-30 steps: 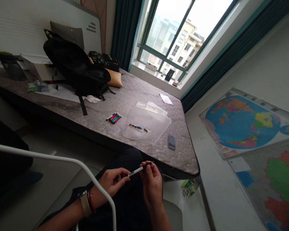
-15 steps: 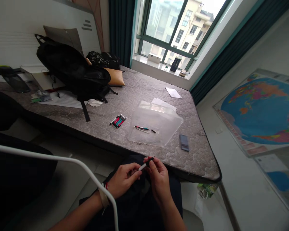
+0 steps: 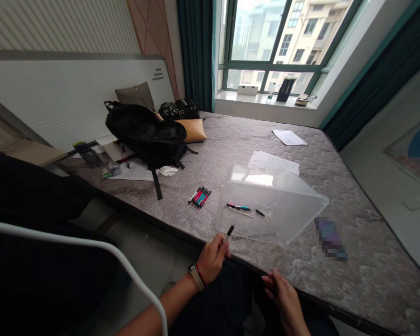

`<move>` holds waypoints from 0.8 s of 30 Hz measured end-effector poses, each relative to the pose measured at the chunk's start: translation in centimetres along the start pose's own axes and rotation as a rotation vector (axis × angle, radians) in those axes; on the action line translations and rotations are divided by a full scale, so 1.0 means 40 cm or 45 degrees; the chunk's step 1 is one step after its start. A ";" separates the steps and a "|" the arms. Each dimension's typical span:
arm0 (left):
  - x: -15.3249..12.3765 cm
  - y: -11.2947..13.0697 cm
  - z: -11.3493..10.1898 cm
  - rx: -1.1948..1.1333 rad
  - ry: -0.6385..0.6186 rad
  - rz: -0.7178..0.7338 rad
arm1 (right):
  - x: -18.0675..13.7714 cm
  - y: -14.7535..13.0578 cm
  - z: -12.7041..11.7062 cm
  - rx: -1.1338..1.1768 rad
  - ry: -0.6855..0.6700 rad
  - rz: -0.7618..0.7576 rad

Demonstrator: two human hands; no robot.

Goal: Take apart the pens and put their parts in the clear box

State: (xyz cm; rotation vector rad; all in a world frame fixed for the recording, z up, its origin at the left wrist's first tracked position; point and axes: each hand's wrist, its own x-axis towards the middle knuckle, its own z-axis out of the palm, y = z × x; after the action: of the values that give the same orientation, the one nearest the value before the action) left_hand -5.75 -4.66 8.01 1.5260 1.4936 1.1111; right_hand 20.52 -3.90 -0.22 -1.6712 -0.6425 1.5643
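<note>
Pen (image 3: 228,232) pinched between fingertips of left hand (image 3: 213,255), black tip projected up and out of the grip, just at near edge of clear tray (image 3: 294,210) on mattress (image 3: 231,149), right hand (image 3: 283,296) loosely curled, nothing held, apart from pen.

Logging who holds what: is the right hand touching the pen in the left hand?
Apart. The head view shows the pen held by the left hand alone; the right hand lies lower, a clear gap of dark clothing between them.
</note>
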 end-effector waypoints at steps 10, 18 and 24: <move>0.091 -0.105 0.073 0.234 -0.088 0.179 | 0.023 0.064 0.016 0.087 0.170 0.046; 0.083 -0.147 0.114 0.226 -0.089 0.111 | 0.035 0.075 0.030 0.219 0.149 -0.100; 0.131 -0.192 0.114 0.403 -0.142 0.287 | 0.022 0.092 0.064 0.297 0.230 -0.215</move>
State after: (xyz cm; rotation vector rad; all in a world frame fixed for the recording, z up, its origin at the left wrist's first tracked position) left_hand -4.62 1.45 -0.30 1.9810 1.5006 0.9250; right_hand 17.65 -4.95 -3.61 -1.5200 -0.4743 1.2984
